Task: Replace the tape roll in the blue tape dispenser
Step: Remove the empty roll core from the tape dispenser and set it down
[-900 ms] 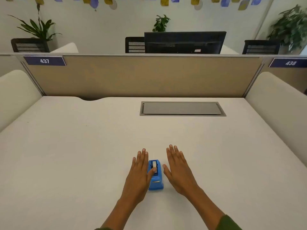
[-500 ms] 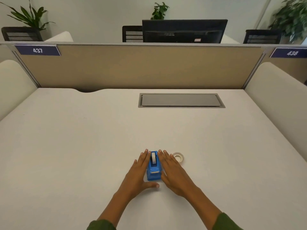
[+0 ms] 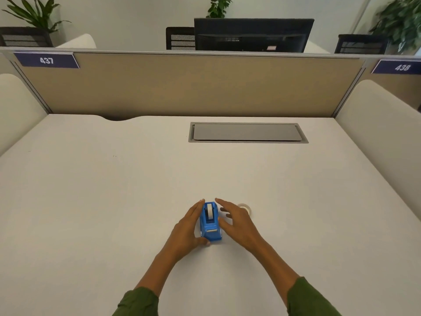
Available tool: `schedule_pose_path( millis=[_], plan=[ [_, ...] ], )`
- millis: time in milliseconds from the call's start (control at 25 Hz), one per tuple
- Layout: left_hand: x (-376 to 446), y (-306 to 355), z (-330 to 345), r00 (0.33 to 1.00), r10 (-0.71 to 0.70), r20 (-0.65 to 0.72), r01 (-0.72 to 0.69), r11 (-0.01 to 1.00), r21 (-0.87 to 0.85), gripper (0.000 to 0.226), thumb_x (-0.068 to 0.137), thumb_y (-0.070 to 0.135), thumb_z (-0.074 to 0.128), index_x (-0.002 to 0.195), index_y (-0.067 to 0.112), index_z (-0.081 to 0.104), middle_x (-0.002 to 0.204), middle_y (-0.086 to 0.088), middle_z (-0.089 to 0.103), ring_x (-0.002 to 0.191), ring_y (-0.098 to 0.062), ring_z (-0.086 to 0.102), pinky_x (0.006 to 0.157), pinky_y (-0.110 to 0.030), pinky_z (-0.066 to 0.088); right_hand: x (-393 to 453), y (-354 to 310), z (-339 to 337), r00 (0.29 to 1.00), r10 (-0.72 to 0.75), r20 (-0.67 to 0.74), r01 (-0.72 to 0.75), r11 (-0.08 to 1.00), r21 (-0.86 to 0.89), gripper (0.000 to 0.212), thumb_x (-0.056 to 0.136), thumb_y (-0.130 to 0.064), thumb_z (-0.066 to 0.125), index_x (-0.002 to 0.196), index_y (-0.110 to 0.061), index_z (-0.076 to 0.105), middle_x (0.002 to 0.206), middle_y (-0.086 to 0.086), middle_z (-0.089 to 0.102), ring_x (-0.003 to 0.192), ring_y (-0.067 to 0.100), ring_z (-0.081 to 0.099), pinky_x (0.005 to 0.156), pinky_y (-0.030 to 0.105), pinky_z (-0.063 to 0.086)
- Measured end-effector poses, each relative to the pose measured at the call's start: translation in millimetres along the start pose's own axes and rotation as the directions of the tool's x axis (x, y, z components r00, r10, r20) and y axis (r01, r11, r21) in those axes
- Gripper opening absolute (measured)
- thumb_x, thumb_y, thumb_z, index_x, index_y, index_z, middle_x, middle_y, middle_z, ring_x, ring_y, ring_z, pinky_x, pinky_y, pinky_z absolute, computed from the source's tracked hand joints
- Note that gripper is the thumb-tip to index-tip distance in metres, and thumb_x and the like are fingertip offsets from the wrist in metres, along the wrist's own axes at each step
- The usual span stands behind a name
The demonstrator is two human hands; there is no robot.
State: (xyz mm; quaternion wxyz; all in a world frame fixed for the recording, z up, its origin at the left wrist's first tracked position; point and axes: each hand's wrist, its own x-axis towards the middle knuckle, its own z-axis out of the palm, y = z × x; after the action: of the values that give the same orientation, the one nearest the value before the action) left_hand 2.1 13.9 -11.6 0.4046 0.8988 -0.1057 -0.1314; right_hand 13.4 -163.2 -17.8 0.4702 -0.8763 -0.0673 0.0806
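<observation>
The blue tape dispenser (image 3: 210, 224) stands on the white desk (image 3: 114, 201) with a white roll seated in its top slot. My left hand (image 3: 185, 230) cups its left side, fingers along the wall and thumb at the front lower corner. Just right of the dispenser is my right hand (image 3: 238, 224), fingers spread, holding nothing; whether its thumb touches the dispenser is unclear. A loose, pale tape roll (image 3: 245, 206) lies flat on the desk behind my right hand, partly hidden by it.
A grey cable hatch (image 3: 247, 132) is set into the desk farther back. A beige partition (image 3: 193, 85) closes the far edge, and padded side panels (image 3: 378, 124) flank the desk. A dark monitor (image 3: 252, 34) stands beyond the partition.
Both hands closed in from flat on the desk to the dispenser's sides. My left hand now wraps it, my right hand has spread and drawn slightly off it. The loose roll came into sight.
</observation>
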Motion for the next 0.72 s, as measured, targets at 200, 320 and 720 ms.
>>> schedule_pose_path(
  millis=[200,320,720],
  plan=[
    [0,1,-2,0.999,-0.053,-0.006,0.052,0.996,-0.068,0.102,0.064,0.021,0.083,0.142,0.029,0.018,0.149,0.006,0.034,0.133,-0.013,0.036,0.107,-0.029,0.03,15,-7,0,0.998,-0.045,0.036,0.047,0.998,-0.049,0.052,0.082,-0.021,0.068,0.13,-0.024,0.048,0.132,0.001,0.054,0.111,0.013,0.054,0.096,0.029,0.048],
    [1,0,-3,0.998,-0.069,-0.003,0.069,0.995,-0.07,0.103,0.063,0.023,0.083,0.143,0.03,0.018,0.148,0.005,0.036,0.132,-0.014,0.037,0.106,-0.028,0.031,21,-9,-2,0.996,-0.072,0.056,0.078,0.989,-0.129,0.049,0.08,-0.019,0.07,0.126,-0.021,0.053,0.126,0.004,0.057,0.111,0.018,0.054,0.095,0.033,0.049],
    [1,0,-6,0.997,-0.061,0.049,0.063,0.997,-0.039,0.106,0.065,0.027,0.082,0.143,0.034,0.011,0.152,0.009,0.026,0.136,-0.013,0.03,0.107,-0.027,0.028,24,-15,-9,0.998,-0.067,0.007,0.067,0.987,-0.144,0.045,0.079,-0.022,0.07,0.122,-0.027,0.055,0.127,-0.005,0.059,0.116,0.013,0.049,0.098,0.026,0.035]
  ],
)
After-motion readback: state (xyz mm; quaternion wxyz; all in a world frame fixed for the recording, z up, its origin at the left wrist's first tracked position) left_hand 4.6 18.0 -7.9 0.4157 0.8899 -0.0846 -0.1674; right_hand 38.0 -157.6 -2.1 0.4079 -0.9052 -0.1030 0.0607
